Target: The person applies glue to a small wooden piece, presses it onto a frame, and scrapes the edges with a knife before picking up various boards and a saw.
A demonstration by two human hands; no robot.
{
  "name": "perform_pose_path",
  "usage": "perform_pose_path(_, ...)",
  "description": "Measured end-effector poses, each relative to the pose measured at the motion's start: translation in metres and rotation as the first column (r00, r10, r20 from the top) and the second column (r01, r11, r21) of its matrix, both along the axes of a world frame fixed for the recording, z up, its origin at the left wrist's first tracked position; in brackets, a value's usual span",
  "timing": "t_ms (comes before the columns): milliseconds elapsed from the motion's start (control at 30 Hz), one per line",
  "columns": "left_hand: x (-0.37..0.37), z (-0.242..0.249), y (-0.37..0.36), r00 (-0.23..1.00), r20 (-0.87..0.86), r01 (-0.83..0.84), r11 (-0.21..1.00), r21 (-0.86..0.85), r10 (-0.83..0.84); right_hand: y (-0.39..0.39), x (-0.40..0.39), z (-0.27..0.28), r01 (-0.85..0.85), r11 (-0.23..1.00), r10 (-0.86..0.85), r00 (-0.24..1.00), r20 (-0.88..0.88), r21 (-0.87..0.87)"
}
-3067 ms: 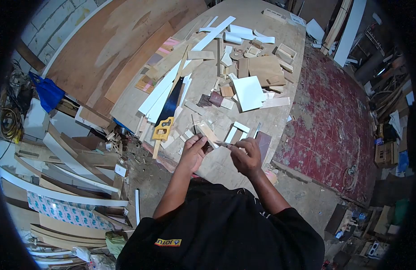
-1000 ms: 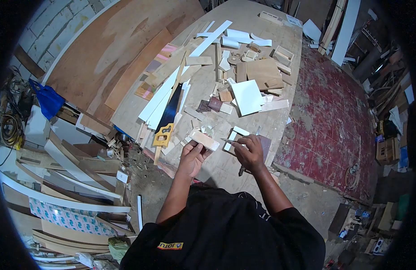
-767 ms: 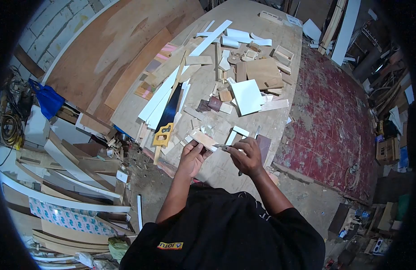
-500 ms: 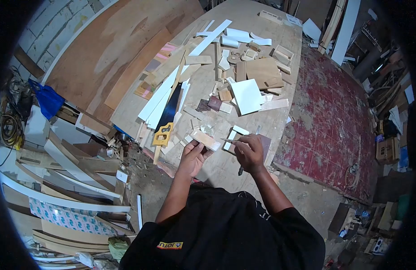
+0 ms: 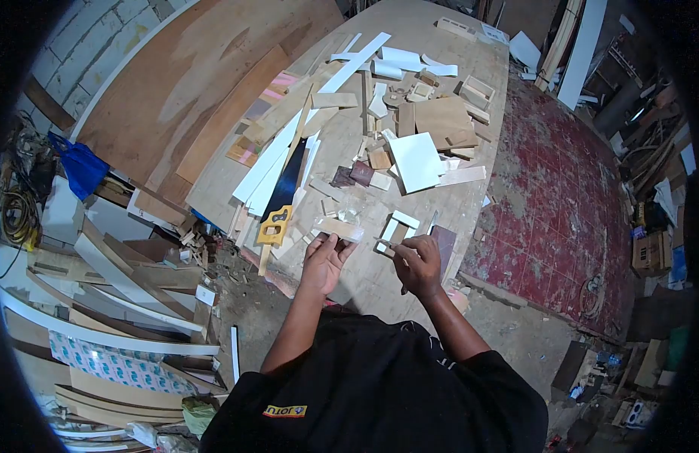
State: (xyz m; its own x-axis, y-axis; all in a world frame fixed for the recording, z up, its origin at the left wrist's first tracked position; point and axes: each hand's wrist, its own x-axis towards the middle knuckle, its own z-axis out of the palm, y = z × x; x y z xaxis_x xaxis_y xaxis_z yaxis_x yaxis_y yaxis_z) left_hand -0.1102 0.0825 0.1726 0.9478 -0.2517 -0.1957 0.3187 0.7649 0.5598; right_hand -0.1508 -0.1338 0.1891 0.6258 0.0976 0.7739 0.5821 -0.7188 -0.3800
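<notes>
My left hand (image 5: 324, 263) grips a small pale wooden block (image 5: 339, 228) by its near side, thumb on top. The block's right end looks whitish and shiny. My right hand (image 5: 418, 264) is closed around a thin tool (image 5: 404, 289), its slim tip pointing left toward the block and its dark end showing below the hand. What kind of tool it is, I cannot make out. Just beyond the right hand lies a small white-edged frame piece (image 5: 398, 223) on the table. A yellow-handled hand saw (image 5: 276, 220) rests left of the block.
Offcuts, white strips and a white square panel (image 5: 416, 162) cover much of the wooden worktable (image 5: 364, 275). A dark flat piece (image 5: 444, 240) lies at its right edge. Curved boards (image 5: 115, 325) are stacked at left, and a worn red board (image 5: 549, 204) stands right.
The block in my left hand has turned, its right end rising a little. My right hand has dropped slightly, and the tool's tip sits a bit lower and farther right.
</notes>
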Motion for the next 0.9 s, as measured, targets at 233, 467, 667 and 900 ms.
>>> perform_pose_path(233, -0.004, -0.003, -0.018, 0.994, 0.104, 0.010, 0.997, 0.076, -0.018, 0.024, -0.001, 0.007, 0.080, 0.984, -0.062, 0.991, -0.117, 0.156)
perform_pose_path(467, -0.005, 0.003, -0.017, 0.996, 0.084, -0.035, 0.998, 0.050, 0.030, 0.027, -0.003, 0.007, 0.134, 0.911, -0.017, 0.957, -0.289, 0.389)
perform_pose_path(667, -0.007, -0.006, -0.021, 0.999, 0.052, -0.005, 1.000, -0.012, 0.006, 0.032, 0.001, -0.021, 0.242, 0.685, 0.156, 0.873, -0.463, 0.687)
perform_pose_path(900, -0.009, -0.012, -0.024, 0.997, 0.069, 0.033, 0.999, -0.017, -0.032, 0.035, -0.004, -0.029, 0.250, 0.640, 0.238, 0.835, -0.497, 0.727)
